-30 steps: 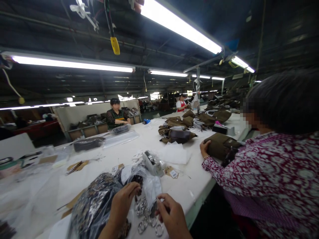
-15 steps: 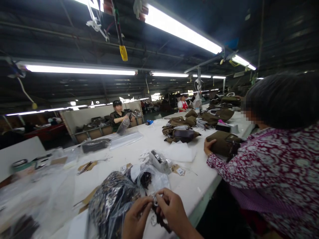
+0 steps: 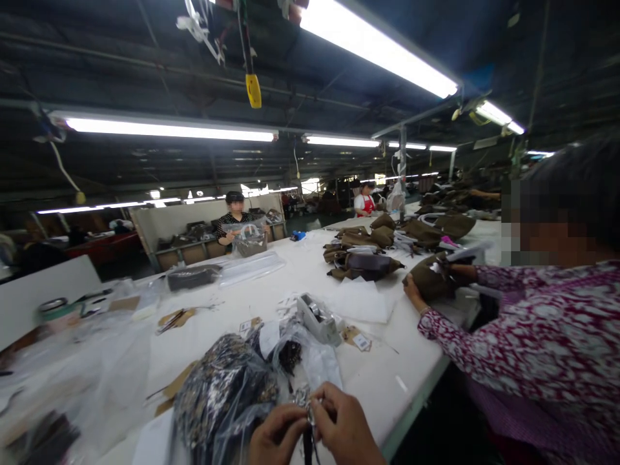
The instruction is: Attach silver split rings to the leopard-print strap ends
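Low in the view, my left hand (image 3: 278, 434) and my right hand (image 3: 343, 423) meet with pinched fingertips. Between them is a dark strap (image 3: 308, 447) with a silvery metal clasp (image 3: 303, 395); the fingers partly cover it, so the clasp's exact form is unclear. To the left of my left hand lies a clear plastic bag (image 3: 223, 394) stuffed with dark straps and metal fittings. Just beyond my hands, its open end shows more dark pieces. A grey tape dispenser (image 3: 317, 320) stands behind it.
Paper tags (image 3: 358, 338) lie by the dispenser. Brown fabric bags (image 3: 365, 258) are piled farther back on the white table (image 3: 382, 361). At right, a co-worker in a patterned sleeve (image 3: 450, 336) handles a brown bag (image 3: 429, 278). Plastic sheets (image 3: 116, 361) cover the left side.
My hands stay together, and the strap now hangs straighter below the clasp. The right co-worker has tilted the brown bag, using both hands. Across the table, a person has spread a clear plastic bag upright.
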A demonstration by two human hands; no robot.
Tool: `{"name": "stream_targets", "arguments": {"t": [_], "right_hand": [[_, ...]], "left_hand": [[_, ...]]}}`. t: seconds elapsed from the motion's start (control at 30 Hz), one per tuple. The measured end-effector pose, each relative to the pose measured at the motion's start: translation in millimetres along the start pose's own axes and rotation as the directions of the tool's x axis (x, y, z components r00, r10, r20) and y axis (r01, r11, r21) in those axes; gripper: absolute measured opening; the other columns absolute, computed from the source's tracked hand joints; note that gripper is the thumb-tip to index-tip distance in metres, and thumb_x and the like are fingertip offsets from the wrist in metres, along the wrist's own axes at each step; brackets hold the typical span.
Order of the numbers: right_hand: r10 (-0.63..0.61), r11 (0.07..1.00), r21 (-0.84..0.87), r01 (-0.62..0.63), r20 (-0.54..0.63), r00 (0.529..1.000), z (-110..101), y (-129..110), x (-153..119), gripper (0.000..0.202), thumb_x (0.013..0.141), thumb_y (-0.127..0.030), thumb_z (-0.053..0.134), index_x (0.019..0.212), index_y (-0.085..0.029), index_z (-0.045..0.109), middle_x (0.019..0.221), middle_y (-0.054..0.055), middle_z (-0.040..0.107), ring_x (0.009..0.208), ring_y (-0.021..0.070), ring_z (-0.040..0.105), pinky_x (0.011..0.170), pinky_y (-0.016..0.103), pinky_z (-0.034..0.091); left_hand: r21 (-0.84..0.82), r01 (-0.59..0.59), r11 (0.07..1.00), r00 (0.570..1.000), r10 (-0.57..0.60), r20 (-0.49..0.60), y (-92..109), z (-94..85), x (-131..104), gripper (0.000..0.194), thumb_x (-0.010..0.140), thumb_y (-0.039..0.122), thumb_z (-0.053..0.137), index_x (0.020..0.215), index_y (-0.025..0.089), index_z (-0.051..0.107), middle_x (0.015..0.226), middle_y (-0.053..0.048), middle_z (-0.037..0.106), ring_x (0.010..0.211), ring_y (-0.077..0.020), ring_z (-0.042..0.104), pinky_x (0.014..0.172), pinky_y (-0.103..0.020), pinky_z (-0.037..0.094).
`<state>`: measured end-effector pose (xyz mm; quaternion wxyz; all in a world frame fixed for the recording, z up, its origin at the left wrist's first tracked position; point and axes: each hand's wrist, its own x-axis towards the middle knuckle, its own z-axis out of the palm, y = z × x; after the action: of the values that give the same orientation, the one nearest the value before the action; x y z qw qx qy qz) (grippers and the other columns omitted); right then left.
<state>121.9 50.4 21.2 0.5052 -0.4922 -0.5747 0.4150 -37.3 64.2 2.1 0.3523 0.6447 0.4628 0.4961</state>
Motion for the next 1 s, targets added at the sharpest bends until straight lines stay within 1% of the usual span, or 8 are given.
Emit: {"name": "stream_targets", "arguments": {"t": [0.23, 0.33, 0.4, 0.47, 0.67, 0.77, 0.87, 1.0], "right_hand": [[0.235, 0.955, 0.163, -0.249, 0.103, 0.967, -9.1, 6.7, 4.1, 0.027, 0.086, -0.043, 0.052, 0.079, -0.018, 0.057, 0.047, -0.006, 0.054, 0.035, 0.0082, 0.042, 0.038, 0.018, 0.032], [0.120, 0.993, 0.007, -0.120, 0.029, 0.992, -13.1, 7.4, 0.9, 0.024, 0.090, -0.038, 0.050, 0.082, -0.018, 0.061, 0.053, -0.002, 0.060, 0.043, 0.0109, 0.053, 0.047, 0.020, 0.039], [0.006, 0.991, -0.137, -0.009, -0.024, 1.000, -15.3, 6.4, 0.2, 0.022, 0.090, -0.033, 0.049, 0.082, -0.018, 0.064, 0.059, 0.000, 0.064, 0.054, 0.0135, 0.060, 0.055, 0.022, 0.042], [-0.004, 0.987, -0.161, 0.000, -0.025, 1.000, -15.7, 7.2, 1.9, 0.022, 0.090, -0.032, 0.051, 0.081, -0.018, 0.064, 0.059, 0.001, 0.064, 0.055, 0.0140, 0.060, 0.056, 0.022, 0.042], [0.316, 0.920, 0.180, -0.349, 0.189, 0.930, -7.3, 21.4, 4.8, 0.034, 0.083, -0.051, 0.056, 0.077, -0.018, 0.054, 0.047, -0.006, 0.054, 0.034, 0.0073, 0.038, 0.037, 0.018, 0.029], [0.279, 0.940, 0.156, -0.304, 0.164, 0.946, -3.0, 24.2, -4.4, 0.039, 0.084, -0.057, 0.056, 0.083, -0.018, 0.057, 0.049, -0.004, 0.055, 0.037, 0.0093, 0.043, 0.039, 0.019, 0.032], [0.205, 0.979, -0.008, -0.205, 0.102, 0.973, 1.4, 25.0, -15.1, 0.041, 0.086, -0.060, 0.054, 0.092, -0.020, 0.062, 0.054, -0.001, 0.060, 0.045, 0.0152, 0.055, 0.045, 0.023, 0.042], [0.023, 0.983, -0.181, -0.012, 0.056, 0.998, 15.0, 29.2, -23.3, 0.037, 0.090, -0.055, 0.052, 0.101, -0.023, 0.067, 0.077, 0.005, 0.073, 0.063, 0.0203, 0.068, 0.062, 0.027, 0.054]], "left_hand": [[-0.011, 0.116, 0.993, 0.990, -0.115, 0.076, 3.8, 9.5, 8.7, 0.025, 0.070, 0.044, 0.076, 0.068, 0.020, 0.077, 0.078, -0.008, 0.076, 0.078, -0.0250, 0.070, 0.076, -0.031, 0.057], [-0.050, 0.211, 0.976, 0.975, -0.207, 0.077, 3.7, 16.0, 4.3, 0.020, 0.075, 0.039, 0.073, 0.075, 0.020, 0.077, 0.080, -0.007, 0.076, 0.079, -0.0245, 0.070, 0.076, -0.030, 0.056], [-0.039, 0.210, 0.977, 0.976, -0.207, 0.066, 2.6, 18.3, 2.2, 0.017, 0.076, 0.036, 0.073, 0.078, 0.020, 0.078, 0.082, -0.007, 0.077, 0.081, -0.0245, 0.070, 0.079, -0.031, 0.056], [-0.017, 0.169, 0.985, 0.984, -0.168, 0.058, 0.1, 18.0, 1.6, 0.014, 0.076, 0.034, 0.073, 0.076, 0.021, 0.078, 0.084, -0.007, 0.076, 0.083, -0.0244, 0.070, 0.080, -0.031, 0.055], [-0.042, 0.093, 0.995, 0.995, -0.091, 0.044, -3.1, 12.5, -0.6, 0.010, 0.078, 0.026, 0.072, 0.071, 0.021, 0.077, 0.081, -0.006, 0.072, 0.081, -0.0216, 0.068, 0.078, -0.029, 0.052], [-0.113, 0.146, 0.983, 0.989, -0.149, -0.023, 1.3, 14.7, -7.7, 0.006, 0.075, 0.021, 0.072, 0.070, 0.019, 0.076, 0.081, -0.006, 0.072, 0.081, -0.0209, 0.067, 0.076, -0.027, 0.052], [-0.182, 0.282, 0.942, 0.945, -0.306, -0.120, 6.1, 16.2, -17.1, 0.005, 0.072, 0.021, 0.073, 0.074, 0.017, 0.076, 0.076, -0.006, 0.073, 0.073, -0.0201, 0.068, 0.069, -0.026, 0.053], [-0.348, 0.410, 0.843, 0.880, -0.467, -0.093, 10.9, 8.2, -29.6, 0.018, 0.072, 0.026, 0.074, 0.085, 0.014, 0.076, 0.078, -0.008, 0.077, 0.073, -0.0221, 0.071, 0.068, -0.029, 0.056]]}}
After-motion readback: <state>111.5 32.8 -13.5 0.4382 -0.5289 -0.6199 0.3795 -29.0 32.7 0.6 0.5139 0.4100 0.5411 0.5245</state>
